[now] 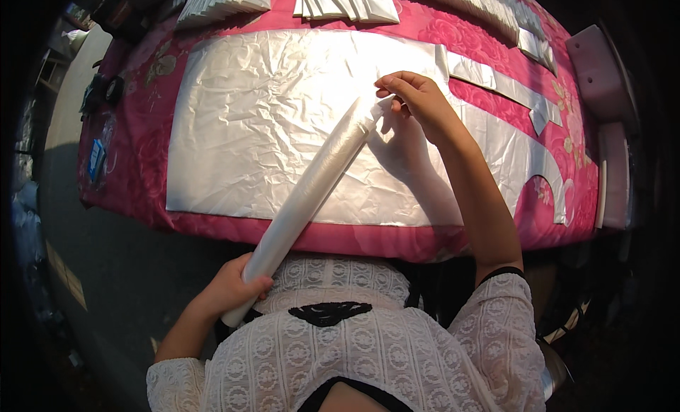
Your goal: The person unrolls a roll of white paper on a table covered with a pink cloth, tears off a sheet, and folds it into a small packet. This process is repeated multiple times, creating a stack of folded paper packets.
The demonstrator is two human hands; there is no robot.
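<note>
- While our left hand grips the white roll at its near end, it slants rightward from those fingers.
- Our right hand curls narrowly by the far end; pinching or not, we cannot tell.
- Beneath those fingers: silvery sheet, pink cloth.
- Beyond them: white folded stacks.

left hand: low, close in, fingers curled in a grip | left forearm: angled up-right | right hand: far forward, fingers bent, thumb near fingertips | right forearm: outstretched, slanting up-left
</note>
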